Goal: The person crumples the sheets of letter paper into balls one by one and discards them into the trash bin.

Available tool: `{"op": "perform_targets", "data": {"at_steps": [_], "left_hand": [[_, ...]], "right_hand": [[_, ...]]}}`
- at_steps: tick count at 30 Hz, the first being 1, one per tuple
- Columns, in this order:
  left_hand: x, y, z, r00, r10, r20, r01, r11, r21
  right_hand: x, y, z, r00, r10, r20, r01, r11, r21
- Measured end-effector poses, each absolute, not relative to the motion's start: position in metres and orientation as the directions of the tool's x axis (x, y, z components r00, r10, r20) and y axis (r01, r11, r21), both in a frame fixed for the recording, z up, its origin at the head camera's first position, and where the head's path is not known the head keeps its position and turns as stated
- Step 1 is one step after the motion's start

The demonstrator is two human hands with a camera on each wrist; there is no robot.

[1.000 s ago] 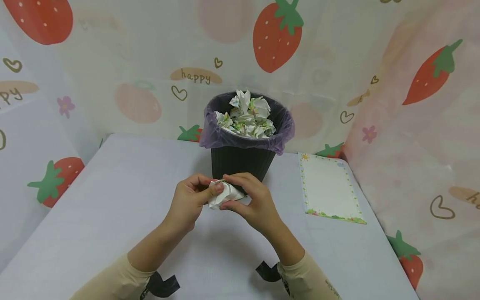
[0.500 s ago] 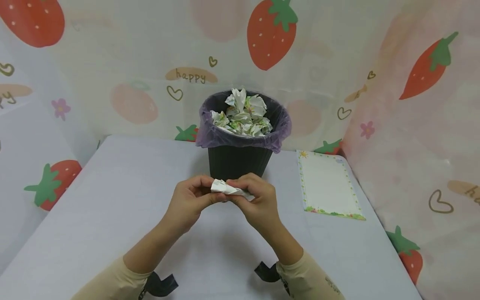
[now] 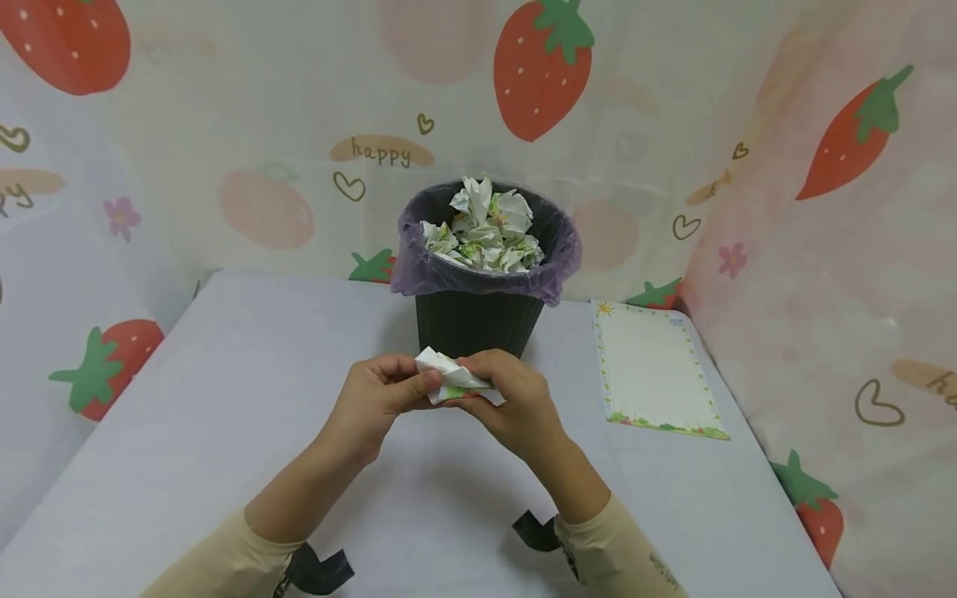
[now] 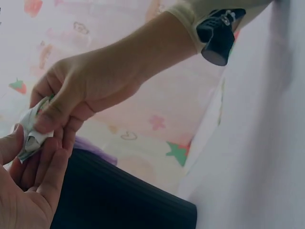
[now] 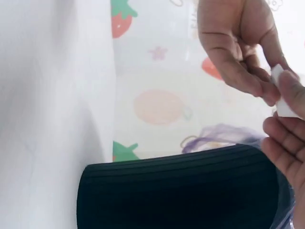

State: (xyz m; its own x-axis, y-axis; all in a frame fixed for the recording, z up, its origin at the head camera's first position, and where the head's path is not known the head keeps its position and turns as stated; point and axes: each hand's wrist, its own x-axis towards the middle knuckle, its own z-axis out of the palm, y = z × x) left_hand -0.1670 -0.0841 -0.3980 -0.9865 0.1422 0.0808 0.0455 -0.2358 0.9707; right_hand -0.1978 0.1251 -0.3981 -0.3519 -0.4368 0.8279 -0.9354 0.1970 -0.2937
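A small folded, crumpled piece of white paper (image 3: 452,372) with a green and red printed edge is held above the table, in front of the bin. My left hand (image 3: 370,403) pinches its left end between thumb and fingers. At the other end, my right hand (image 3: 517,403) grips the paper with the thumb below and fingers on top. In the left wrist view the paper (image 4: 34,133) sits between both hands, partly covered by fingers. Only a white corner of the paper (image 5: 287,109) shows in the right wrist view.
A black trash bin (image 3: 478,324) with a purple liner (image 3: 419,270) stands right behind the hands. It holds several crumpled printed papers (image 3: 489,232). Flat on the table (image 3: 224,399), to the right, lies a sheet of border-printed paper (image 3: 658,365). Strawberry-patterned curtains (image 3: 635,108) surround the table.
Both hands have kept hold of the paper and turned it. It looked broader at first, then narrow and edge-on; now its printed edge faces up front. The view shifted slightly.
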Motion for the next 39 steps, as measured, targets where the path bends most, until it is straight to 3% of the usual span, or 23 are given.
{"op": "perform_targets", "data": {"at_steps": [3, 5, 14, 22, 28, 39], "left_hand": [[-0.166, -0.082, -0.398, -0.984, 0.145, 0.107, 0.072, -0.232, 0.97], [-0.167, -0.081, -0.397, -0.978, 0.16, 0.133, 0.094, -0.229, 0.969], [-0.167, -0.088, -0.389, -0.946, 0.272, 0.175, 0.14, -0.143, 0.98], [-0.171, -0.1, -0.383, -0.944, 0.213, 0.253, 0.238, -0.092, 0.967], [-0.172, -0.109, -0.38, -0.947, 0.106, 0.304, 0.311, 0.048, 0.949], [-0.195, -0.124, -0.362, -0.925, 0.038, 0.378, 0.379, 0.113, 0.918]], "right_hand": [[-0.2, 0.123, -0.401, -0.356, -0.381, 0.853, -0.934, 0.1, -0.344], [-0.199, 0.122, -0.402, -0.39, -0.35, 0.852, -0.917, 0.063, -0.394], [-0.196, 0.123, -0.401, -0.656, -0.274, 0.703, -0.729, -0.011, -0.684], [-0.196, 0.128, -0.394, -0.778, -0.245, 0.579, -0.577, -0.087, -0.812], [-0.194, 0.13, -0.388, -0.82, -0.244, 0.518, -0.494, -0.157, -0.855], [-0.195, 0.136, -0.386, -0.835, -0.265, 0.483, -0.468, -0.122, -0.876]]}}
